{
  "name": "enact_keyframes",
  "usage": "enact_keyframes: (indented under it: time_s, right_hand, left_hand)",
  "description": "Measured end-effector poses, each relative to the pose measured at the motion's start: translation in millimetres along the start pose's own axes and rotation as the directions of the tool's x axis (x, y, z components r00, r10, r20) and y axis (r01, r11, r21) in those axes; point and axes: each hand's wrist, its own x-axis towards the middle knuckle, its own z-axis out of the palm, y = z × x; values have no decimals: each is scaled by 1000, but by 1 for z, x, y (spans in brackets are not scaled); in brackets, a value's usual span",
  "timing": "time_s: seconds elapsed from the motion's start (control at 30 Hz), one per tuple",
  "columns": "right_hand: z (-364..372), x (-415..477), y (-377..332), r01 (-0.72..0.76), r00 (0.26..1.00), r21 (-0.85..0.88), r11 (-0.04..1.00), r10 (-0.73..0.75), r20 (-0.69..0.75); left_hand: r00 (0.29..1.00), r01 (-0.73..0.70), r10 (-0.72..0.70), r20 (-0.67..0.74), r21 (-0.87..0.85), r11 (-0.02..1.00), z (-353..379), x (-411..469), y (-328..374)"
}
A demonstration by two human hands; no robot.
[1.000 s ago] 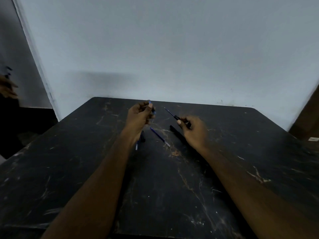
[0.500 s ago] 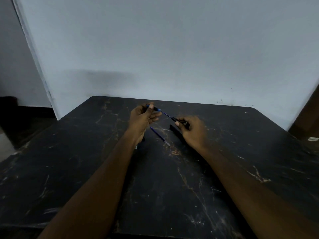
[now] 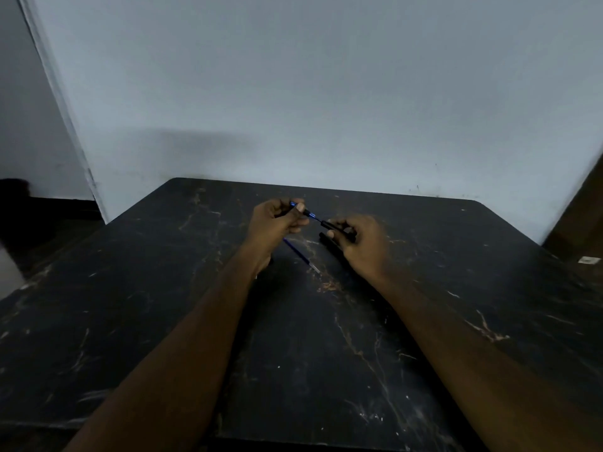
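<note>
Aloft, left fingers [image 3: 298,208] pinch refill [image 3: 312,215], right fingers [image 3: 330,235] grip barrel [image 3: 330,226].

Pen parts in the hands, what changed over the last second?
The left hand and right hand came together: the thin refill sticking out of the right hand's black barrel now meets the blue piece the left hand pinches. Both grips held. The spare blue refill on the table stayed put.

The head view looks forward and down, close over the dark table [image 3: 130,321], facing the wall [image 3: 326,93].
</note>
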Motion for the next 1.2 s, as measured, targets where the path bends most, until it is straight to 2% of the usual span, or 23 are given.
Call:
enact_keyframes:
  time_s: [0.17, 0.43, 0.63, 0.9, 1.2]
  right_hand:
    - [-1, -1, 1, -12, 1000, 8, 1000, 12, 7]
    - [-1, -3, -2, -31, 999, 22, 999, 32, -37]
    - [-4, -1, -2, -10, 997, 26, 1000, 12, -80]
    - [-3, 3, 2, -20, 999, 3, 1000, 20, -44]
    - [-4, 1, -2, -75, 997, 58, 995, 75, -9]
  left_hand:
    - [999, -21, 18, 48, 62, 998, 8, -3, 0]
    - [997, -74, 73, 16, 164, 984, 7, -4, 2]
    - [997, -77, 73, 30, 171, 982, 9, -3, 2]
    - [997, -75, 69, 38, 174, 982, 8, -2, 7]
    - [998, -59, 52, 47, 155, 986, 9, -3, 1]
